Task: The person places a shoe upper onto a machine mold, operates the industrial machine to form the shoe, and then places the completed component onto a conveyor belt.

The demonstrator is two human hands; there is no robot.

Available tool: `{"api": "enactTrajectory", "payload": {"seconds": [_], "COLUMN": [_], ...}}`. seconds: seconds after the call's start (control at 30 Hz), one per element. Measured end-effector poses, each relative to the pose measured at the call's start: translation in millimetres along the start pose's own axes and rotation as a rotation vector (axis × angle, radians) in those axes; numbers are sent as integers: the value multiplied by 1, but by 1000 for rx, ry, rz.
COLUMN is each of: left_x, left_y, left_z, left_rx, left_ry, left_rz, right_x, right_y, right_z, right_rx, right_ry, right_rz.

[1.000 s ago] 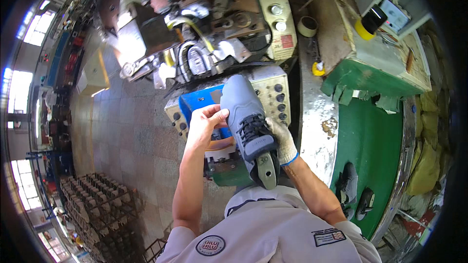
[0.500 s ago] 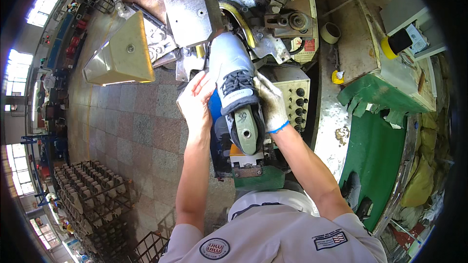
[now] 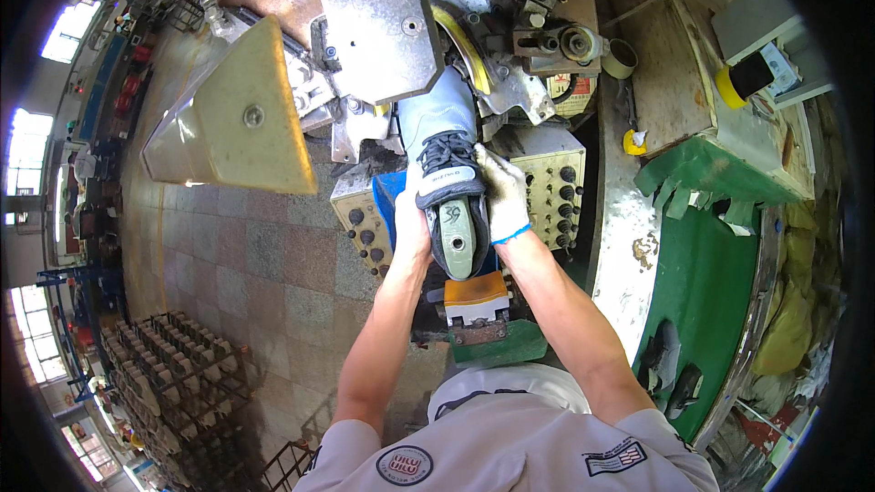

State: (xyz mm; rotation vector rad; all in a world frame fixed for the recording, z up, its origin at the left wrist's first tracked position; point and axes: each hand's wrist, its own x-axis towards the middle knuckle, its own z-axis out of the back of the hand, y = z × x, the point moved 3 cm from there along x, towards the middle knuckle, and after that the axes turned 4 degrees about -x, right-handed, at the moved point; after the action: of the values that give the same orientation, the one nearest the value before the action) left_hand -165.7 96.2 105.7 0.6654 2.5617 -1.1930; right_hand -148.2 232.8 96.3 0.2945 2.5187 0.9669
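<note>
A light blue-grey shoe upper [image 3: 439,109] with dark laces sits on a green shoe last [image 3: 458,239], whose flat heel end faces me. The toe reaches under a metal plate [image 3: 378,32] of the machine, beside a curved yellow band [image 3: 463,47], and its tip is hidden there. My bare left hand [image 3: 414,226] is closed against the left side of the shoe near the heel; its fingers are partly hidden. On the right side, my right hand [image 3: 504,193], in a pale glove with a blue cuff, grips the shoe by the collar.
A cream wedge-shaped cover [image 3: 228,114] juts out at left. Control boxes with black knobs [image 3: 551,187] flank the shoe, and an orange-topped pad [image 3: 476,290] is below it. At right, dark shoes [image 3: 663,355] lie on a green surface [image 3: 706,282]. A loaded rack [image 3: 173,364] stands lower left.
My left hand has gone from open beside the shoe to closed against its left side. The shoe's toe is further under the metal plate. The view has shifted slightly.
</note>
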Motion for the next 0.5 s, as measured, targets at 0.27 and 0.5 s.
{"api": "enactTrajectory", "payload": {"seconds": [0.27,0.5], "left_x": [11,24], "left_y": [23,36], "left_z": [16,23], "left_rx": [68,23], "left_ry": [38,68], "left_rz": [-88,-169], "right_x": [2,4], "right_y": [-7,2], "right_z": [15,10], "right_rx": [-121,-274], "right_ry": [-70,-79], "right_rz": [-59,13]}}
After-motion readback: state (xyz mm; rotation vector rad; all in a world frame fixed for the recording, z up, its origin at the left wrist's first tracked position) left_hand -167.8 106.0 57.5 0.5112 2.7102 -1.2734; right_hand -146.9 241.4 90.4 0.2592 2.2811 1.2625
